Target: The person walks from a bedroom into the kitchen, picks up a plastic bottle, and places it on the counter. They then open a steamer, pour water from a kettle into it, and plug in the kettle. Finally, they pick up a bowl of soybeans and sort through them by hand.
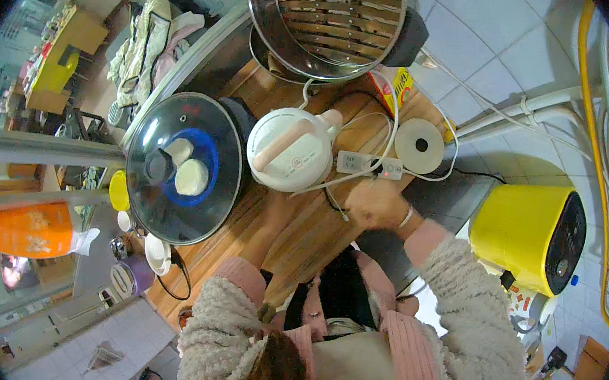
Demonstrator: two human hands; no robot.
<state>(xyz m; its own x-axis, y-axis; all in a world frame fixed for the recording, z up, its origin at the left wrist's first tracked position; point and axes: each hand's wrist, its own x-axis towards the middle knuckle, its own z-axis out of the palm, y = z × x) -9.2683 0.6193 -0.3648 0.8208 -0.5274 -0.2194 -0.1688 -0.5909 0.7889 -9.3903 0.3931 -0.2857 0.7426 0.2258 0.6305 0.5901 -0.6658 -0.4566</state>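
Observation:
A white jug-shaped electric appliance (286, 149) with a pink handle across its lid stands on the wooden counter (298, 245) before me. My left hand (278, 209) reaches to its near side; the fingers are blurred and partly hidden by the appliance. Just below a white power strip (360, 164), which has a lit red light, my right hand (375, 203) is curled and blurred. Whether it grips a cord there cannot be made out. A white cord (339, 180) runs over the strip towards the appliance. Another short cord end (343, 215) hangs beside my right hand.
Left stands a pan with a glass lid (200, 123), pale round pieces (191, 177) showing through. A large metal pot (258, 24) is at the back. A paper roll (419, 146) and a yellow box (401, 86) lie right; a yellow appliance (517, 234) stands further right.

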